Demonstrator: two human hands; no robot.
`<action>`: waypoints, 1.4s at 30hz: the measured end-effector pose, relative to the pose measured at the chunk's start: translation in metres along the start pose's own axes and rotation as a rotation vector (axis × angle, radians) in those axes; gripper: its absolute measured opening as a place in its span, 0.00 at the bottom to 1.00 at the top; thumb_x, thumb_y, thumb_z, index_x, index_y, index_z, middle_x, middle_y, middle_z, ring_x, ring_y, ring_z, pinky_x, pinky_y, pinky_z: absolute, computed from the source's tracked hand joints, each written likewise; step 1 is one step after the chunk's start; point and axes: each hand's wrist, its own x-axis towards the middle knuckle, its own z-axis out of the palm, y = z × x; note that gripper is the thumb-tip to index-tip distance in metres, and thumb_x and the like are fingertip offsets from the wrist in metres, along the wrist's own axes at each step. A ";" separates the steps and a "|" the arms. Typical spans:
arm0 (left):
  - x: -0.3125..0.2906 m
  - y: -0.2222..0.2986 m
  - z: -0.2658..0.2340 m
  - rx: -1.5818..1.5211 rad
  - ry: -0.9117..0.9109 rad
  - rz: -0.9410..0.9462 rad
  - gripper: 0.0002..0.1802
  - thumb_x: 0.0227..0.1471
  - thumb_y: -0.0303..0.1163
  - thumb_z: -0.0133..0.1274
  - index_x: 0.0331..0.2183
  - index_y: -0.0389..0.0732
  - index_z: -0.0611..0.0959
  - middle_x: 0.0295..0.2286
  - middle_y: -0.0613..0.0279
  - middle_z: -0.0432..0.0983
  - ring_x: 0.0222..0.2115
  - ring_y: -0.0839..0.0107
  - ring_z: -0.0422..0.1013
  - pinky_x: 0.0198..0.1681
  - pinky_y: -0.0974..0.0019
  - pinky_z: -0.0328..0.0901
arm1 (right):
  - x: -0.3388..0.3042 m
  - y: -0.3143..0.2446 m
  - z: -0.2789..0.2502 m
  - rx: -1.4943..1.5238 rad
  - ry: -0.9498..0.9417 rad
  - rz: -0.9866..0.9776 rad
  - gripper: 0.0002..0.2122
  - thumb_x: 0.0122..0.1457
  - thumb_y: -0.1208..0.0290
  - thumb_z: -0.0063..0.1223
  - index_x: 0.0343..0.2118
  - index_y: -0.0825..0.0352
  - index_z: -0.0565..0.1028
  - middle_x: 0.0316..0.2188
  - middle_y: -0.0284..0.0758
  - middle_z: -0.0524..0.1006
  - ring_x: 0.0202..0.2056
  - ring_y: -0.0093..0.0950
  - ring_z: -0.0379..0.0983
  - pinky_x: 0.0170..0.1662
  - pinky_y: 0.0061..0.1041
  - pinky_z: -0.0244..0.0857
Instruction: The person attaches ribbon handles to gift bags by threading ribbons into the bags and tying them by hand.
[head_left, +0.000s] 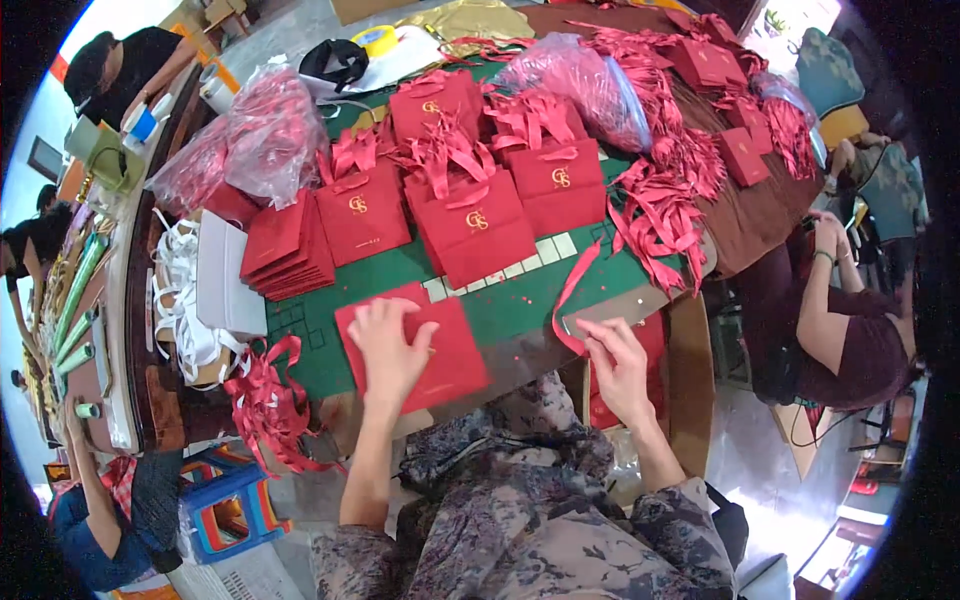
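A flat red paper gift bag (452,368) lies at the near edge of the green-topped table. My left hand (388,345) rests over its upper left part, fingers spread and curved, gripping nothing. To the right, my right hand (618,362) has thumb and fingertips brought together at the end of a red ribbon (570,292). That ribbon trails away from the fingertips up across the tabletop. The exact grip point is partly hidden by the fingers. Just beyond, several red bags with ribbon handles stand upright, the closest being a bag (474,232) with a gold emblem.
Folded red bags (288,248) are stacked at the left, beside a white box (228,272) with white ribbons. Loose red ribbons (660,228) heap at the right; another bunch (270,400) hangs off the near left edge. An open cardboard box (690,375) stands below. Other people sit around.
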 end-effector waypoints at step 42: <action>-0.028 0.094 0.042 -0.310 -0.357 0.066 0.12 0.48 0.24 0.57 0.38 0.44 0.81 0.33 0.62 0.81 0.36 0.59 0.72 0.44 0.57 0.59 | 0.002 0.003 0.069 -0.162 -0.045 0.073 0.07 0.52 0.78 0.61 0.31 0.68 0.74 0.25 0.39 0.77 0.26 0.33 0.77 0.29 0.31 0.69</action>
